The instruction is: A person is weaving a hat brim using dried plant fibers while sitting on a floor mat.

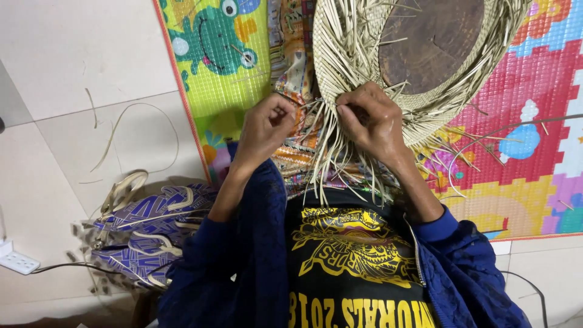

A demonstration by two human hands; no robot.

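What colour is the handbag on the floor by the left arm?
The handbag is purple with cream strap-like pattern, seen in the head view.

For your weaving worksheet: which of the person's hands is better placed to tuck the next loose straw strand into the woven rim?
Probably the right hand: its fingertips press on the woven straw rim where loose strands hang. The left hand is closed just beside the rim, seemingly pulling a strand.

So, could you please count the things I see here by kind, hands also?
Hands: 2, left hand and right hand
Woven straw piece: 1
Round brown board: 1
Patterned handbag: 1
White power strip: 1
Colourful play mat: 1
Total: 7
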